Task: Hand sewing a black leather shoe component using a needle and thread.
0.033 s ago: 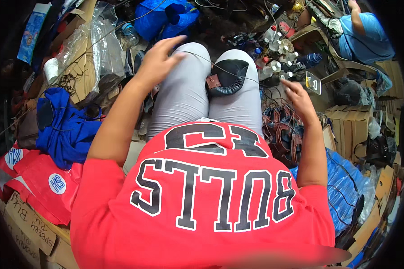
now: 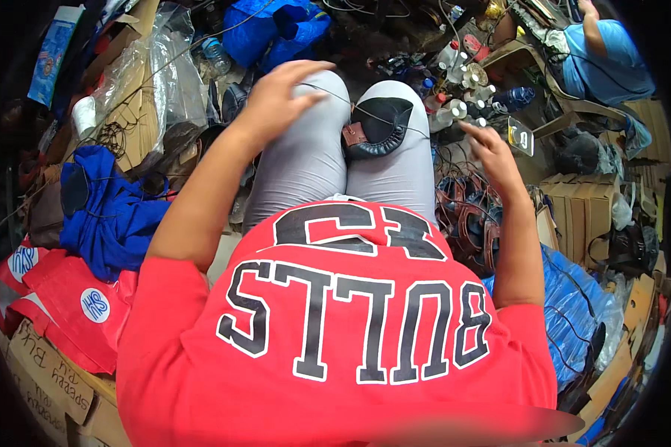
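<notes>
Left hand (image 2: 276,100) raised over the left knee, fingers spread loose, grip wide, pinching nothing that can be made out. Thin thread (image 2: 365,112) stretched taut from there across the black leather piece (image 2: 380,128), which lies on the right thigh of the grey trousers (image 2: 305,160). Right hand (image 2: 490,153) out to the side, fingers half curled, grip narrow; thread in it or not, cannot tell. Small bottles (image 2: 454,104) just beyond.

A black leather shoe piece (image 2: 376,130) lay curled on the right knee. A thin thread (image 2: 365,112) crossed it, taut.
</notes>
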### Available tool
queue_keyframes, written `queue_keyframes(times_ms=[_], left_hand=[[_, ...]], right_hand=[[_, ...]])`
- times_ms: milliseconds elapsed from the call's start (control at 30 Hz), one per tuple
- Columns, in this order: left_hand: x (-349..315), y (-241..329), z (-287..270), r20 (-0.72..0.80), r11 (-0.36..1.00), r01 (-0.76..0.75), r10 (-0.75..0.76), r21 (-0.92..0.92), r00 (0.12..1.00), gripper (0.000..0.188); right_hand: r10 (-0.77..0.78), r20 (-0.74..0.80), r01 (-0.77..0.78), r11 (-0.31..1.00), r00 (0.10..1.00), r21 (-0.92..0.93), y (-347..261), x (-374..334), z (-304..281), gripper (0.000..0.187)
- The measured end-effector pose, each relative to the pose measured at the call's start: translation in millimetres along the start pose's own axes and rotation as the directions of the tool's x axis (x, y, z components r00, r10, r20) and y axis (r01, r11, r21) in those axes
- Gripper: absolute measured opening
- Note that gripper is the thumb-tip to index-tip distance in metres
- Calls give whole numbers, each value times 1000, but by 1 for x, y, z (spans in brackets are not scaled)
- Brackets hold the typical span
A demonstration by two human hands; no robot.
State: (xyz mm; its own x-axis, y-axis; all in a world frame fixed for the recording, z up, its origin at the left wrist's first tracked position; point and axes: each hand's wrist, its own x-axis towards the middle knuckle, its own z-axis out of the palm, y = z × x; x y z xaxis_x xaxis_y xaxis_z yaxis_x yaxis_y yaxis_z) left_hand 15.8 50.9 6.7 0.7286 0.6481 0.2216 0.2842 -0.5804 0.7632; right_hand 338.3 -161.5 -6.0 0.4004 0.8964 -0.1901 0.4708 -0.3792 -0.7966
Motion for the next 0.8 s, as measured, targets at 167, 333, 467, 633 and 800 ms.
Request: queue_keyframes(times_ms=[167,333,467,633,800], left_hand=[[38,28,56,327,989,-121,143,-89,934,31],[57,39,62,540,999,11,12,-39,841,26],[60,31,66,598,979,155,-48,-129,800,23],[60,12,75,674,858,395,-81,-328,734,24],[60,4,77,729,831,433,-50,-349,682,28]], right_hand=[[-465,124,481,856,877,-192,-76,20,36,15],[-374,146,395,905,916,-157,-72,30,40,11],[-374,201,388,921,906,-37,-63,31,44,11],[-368,126,367,930,921,29,-53,19,60,13],[-430,30,431,902,902,-14,-53,2,66,17]])
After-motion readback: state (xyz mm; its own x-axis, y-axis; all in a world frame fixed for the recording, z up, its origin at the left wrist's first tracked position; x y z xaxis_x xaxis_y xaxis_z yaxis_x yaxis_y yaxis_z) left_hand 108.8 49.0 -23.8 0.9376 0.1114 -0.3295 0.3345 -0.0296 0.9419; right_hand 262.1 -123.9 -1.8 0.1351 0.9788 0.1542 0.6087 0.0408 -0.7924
